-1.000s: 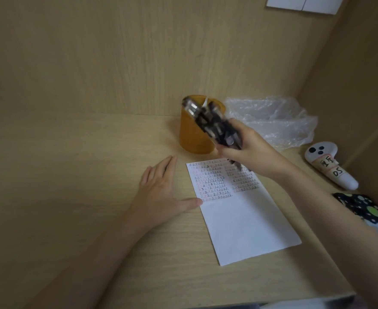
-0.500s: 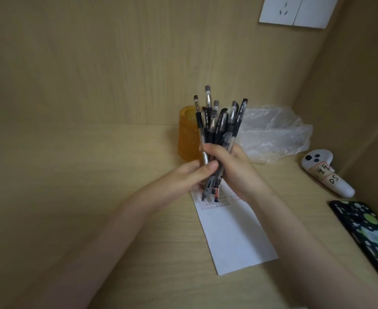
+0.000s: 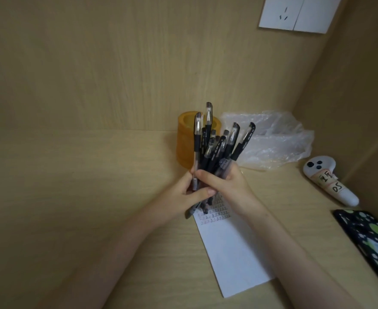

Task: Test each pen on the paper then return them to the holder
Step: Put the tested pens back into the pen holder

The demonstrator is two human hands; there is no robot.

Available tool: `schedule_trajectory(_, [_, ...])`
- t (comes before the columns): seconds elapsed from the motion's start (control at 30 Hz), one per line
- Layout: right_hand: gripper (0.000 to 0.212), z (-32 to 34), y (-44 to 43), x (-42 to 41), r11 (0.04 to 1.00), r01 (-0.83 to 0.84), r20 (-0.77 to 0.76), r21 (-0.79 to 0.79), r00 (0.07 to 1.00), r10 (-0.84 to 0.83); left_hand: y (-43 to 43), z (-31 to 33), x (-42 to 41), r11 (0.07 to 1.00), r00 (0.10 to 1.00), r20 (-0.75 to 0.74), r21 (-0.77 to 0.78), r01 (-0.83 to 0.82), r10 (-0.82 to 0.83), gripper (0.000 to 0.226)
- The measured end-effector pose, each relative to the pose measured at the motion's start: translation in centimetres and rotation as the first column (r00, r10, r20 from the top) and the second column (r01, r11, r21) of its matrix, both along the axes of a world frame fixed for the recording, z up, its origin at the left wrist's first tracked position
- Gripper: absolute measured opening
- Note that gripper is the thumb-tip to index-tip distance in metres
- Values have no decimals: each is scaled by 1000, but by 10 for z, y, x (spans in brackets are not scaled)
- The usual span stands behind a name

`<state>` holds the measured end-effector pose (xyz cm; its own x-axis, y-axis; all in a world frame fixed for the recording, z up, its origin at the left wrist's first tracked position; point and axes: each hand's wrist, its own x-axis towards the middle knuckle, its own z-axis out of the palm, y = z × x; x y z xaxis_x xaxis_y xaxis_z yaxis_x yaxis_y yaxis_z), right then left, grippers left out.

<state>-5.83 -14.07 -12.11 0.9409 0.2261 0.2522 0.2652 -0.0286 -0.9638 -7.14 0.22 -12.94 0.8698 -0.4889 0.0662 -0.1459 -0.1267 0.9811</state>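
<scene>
Pen bundle [image 3: 217, 150] held upright over paper [image 3: 232, 253], right hand [image 3: 228, 184] fingers clamped round it. Leftmost pen [image 3: 196, 148] pinched by left hand [image 3: 183, 194] fingers, probably to be singled out for testing. Holder [image 3: 185, 143] stood behind on desk [image 3: 94, 197].

Paper [image 3: 235, 259] writing unreadably small; patterned case [image 3: 370, 239] cut by right edge.
</scene>
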Motion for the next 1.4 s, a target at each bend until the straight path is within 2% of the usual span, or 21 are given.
schedule_trajectory(0.13, [15, -3, -2, -1, 1000, 13, -34, 5, 999, -13, 1, -1, -2, 995, 998, -51, -96, -34, 30, 48])
schedule_trajectory(0.3, [12, -1, -2, 0, 1000, -1, -72, -20, 997, 0, -3, -2, -5, 994, 996, -86, -105, -31, 22, 39])
schedule_trajectory(0.37, [16, 1, -2, 1, 999, -35, -78, -28, 996, 33, -4, -1, -6, 991, 996, -91, -131, -16, 5, 44])
schedule_trajectory(0.5, [26, 4, -2, 3, 993, -111, -106, -46, 989, 106, -4, 1, -6, 987, 994, -105, -159, 4, -21, 44])
schedule_trajectory(0.6, [43, 12, -1, 1, 987, -142, -75, -78, 988, 136, -3, 3, -6, 984, 995, -96, -178, 2, -19, 36])
schedule_trajectory(0.73, [64, 23, 1, -2, 978, -133, -63, -158, 990, 124, -4, 6, -8, 963, 981, -186, -271, -8, -44, 31])
schedule_trajectory(0.9, [59, 29, 5, -3, 967, -125, -52, -220, 992, 117, -1, 6, -10, 948, 975, -214, -317, -9, -62, 28])
schedule_trajectory(0.97, [63, 31, 5, -5, 965, -128, -74, -230, 991, 114, 0, 6, -10, 940, 979, -195, -340, -16, -54, 24])
schedule_trajectory(1.07, [71, 29, -2, 3, 994, -25, -73, -102, 997, 18, 6, 10, -7, 923, 979, -206, -378, -75, -5, 24])
schedule_trajectory(1.13, [54, 27, -8, 15, 978, 208, -37, 8, 978, -207, 13, 12, -1, 914, 973, -221, -379, -144, 62, 28])
schedule_trajectory(1.17, [48, 26, -10, 20, 945, 328, -41, 14, 944, -327, 17, 13, 1, 909, 972, -218, -380, -170, 90, 28])
schedule_trajectory(1.23, [59, 20, -12, 28, 896, 437, -66, -75, 894, -442, 22, 16, 5, 900, 972, -203, -392, -190, 117, 26])
schedule_trajectory(1.33, [94, 14, -5, 35, 929, 288, -128, -232, 938, -323, 25, 17, 6, 890, 971, -196, -408, -206, 135, 24])
schedule_trajectory(1.4, [107, 12, 3, 45, 923, 267, -108, -276, 946, -306, 24, 17, 6, 887, 972, -197, -415, -201, 128, 24])
